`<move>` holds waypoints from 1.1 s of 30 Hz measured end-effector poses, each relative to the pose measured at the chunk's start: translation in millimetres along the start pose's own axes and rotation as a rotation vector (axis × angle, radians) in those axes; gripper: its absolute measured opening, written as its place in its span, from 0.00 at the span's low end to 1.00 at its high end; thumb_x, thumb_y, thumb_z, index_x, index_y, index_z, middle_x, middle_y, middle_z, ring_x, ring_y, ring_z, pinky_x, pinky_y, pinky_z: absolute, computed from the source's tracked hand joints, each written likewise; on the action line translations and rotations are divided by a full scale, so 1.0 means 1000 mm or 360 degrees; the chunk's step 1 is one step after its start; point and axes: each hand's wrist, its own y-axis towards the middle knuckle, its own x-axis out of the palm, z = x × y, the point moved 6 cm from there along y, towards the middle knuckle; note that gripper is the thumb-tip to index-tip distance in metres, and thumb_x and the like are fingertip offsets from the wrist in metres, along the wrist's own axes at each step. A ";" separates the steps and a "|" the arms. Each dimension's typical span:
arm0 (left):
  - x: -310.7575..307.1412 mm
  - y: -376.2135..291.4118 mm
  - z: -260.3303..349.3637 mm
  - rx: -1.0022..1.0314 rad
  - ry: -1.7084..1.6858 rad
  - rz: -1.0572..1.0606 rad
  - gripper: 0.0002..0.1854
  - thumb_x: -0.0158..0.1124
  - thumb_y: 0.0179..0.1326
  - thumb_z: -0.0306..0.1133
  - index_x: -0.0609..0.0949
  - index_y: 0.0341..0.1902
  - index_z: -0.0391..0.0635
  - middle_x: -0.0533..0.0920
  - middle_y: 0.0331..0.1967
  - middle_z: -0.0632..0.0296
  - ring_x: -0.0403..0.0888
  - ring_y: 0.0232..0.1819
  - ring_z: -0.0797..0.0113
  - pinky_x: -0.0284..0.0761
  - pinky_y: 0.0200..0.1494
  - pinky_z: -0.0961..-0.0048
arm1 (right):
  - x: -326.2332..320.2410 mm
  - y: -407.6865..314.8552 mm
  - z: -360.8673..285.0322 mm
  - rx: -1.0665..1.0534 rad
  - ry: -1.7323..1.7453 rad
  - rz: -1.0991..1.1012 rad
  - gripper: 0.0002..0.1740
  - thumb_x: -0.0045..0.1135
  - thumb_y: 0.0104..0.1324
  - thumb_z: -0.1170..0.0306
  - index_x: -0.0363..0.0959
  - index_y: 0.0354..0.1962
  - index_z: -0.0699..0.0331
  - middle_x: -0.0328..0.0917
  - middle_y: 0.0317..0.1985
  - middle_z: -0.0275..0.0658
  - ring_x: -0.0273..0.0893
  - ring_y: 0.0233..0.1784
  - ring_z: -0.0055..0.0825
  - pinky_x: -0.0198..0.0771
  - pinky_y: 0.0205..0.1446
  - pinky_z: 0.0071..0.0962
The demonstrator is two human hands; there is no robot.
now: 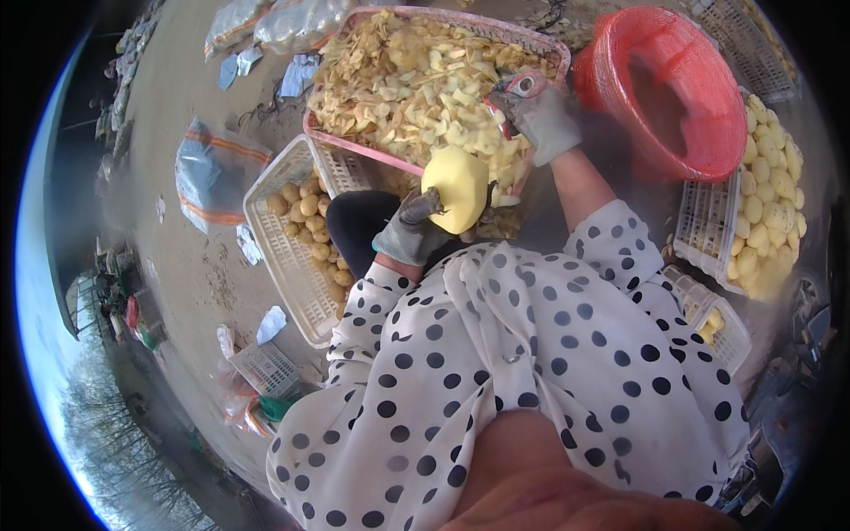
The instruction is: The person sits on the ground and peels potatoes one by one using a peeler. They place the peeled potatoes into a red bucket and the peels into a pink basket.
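A large peeled potato [455, 188], pale yellow and smooth, rests in my left hand [413, 229], which wears a dirty grey work glove. My right hand [546, 125], gloved too, is shut on a red-handled peeler [522, 86] and stands apart from the potato, up and to its right. Beneath both hands sits a pink plastic crate [372, 154] heaped with potato peelings [412, 86]. To the left, a white plastic crate [282, 292] holds several unpeeled brown potatoes [309, 206].
A red mesh-covered tub [720, 133] stands at upper right. Beyond it, a white crate [707, 219] is piled with peeled potatoes [767, 199]; a smaller crate [730, 338] lies below. Plastic sacks [222, 172], paper scraps [271, 324] and a grey basket [265, 368] litter the ground at left.
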 end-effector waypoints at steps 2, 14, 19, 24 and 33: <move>0.010 0.012 0.018 0.0095 0.0729 0.0098 0.32 0.65 0.54 0.36 0.67 0.62 0.42 0.75 0.50 0.55 0.76 0.49 0.59 0.77 0.48 0.65 | -0.016 0.015 0.034 -0.0102 0.0309 0.0018 0.15 0.64 0.53 0.70 0.72 0.39 0.62 0.75 0.30 0.38 0.77 0.34 0.28 0.72 0.33 0.30; 0.217 0.196 -0.023 0.0886 0.3030 -0.0547 0.32 0.69 0.48 0.49 0.74 0.54 0.43 0.78 0.47 0.47 0.79 0.46 0.53 0.75 0.47 0.62 | -0.013 0.042 0.077 -0.0390 -0.1671 -0.0161 0.19 0.52 0.62 0.64 0.68 0.50 0.58 0.73 0.47 0.43 0.75 0.47 0.35 0.71 0.48 0.39; 0.208 0.226 -0.084 0.1326 0.2859 -0.0647 0.21 0.68 0.51 0.36 0.77 0.49 0.46 0.81 0.37 0.51 0.79 0.42 0.50 0.74 0.46 0.59 | -0.019 0.037 0.075 -0.0441 -0.1318 -0.0199 0.19 0.52 0.62 0.64 0.68 0.50 0.58 0.72 0.48 0.42 0.74 0.47 0.34 0.72 0.48 0.37; 0.173 0.182 -0.069 0.0959 0.2588 -0.0686 0.16 0.62 0.55 0.37 0.79 0.46 0.46 0.79 0.42 0.51 0.77 0.46 0.51 0.73 0.49 0.60 | -0.019 0.041 0.093 -0.0349 -0.1010 -0.0344 0.19 0.53 0.62 0.65 0.69 0.51 0.58 0.72 0.50 0.40 0.74 0.48 0.32 0.73 0.47 0.36; -0.095 -0.096 0.123 0.1467 0.2269 0.1575 0.24 0.66 0.56 0.36 0.74 0.55 0.41 0.79 0.41 0.53 0.80 0.34 0.69 0.77 0.37 0.70 | -0.021 0.066 0.120 -0.0005 -0.0173 -0.0528 0.18 0.53 0.62 0.65 0.70 0.51 0.57 0.71 0.52 0.38 0.73 0.48 0.30 0.74 0.46 0.32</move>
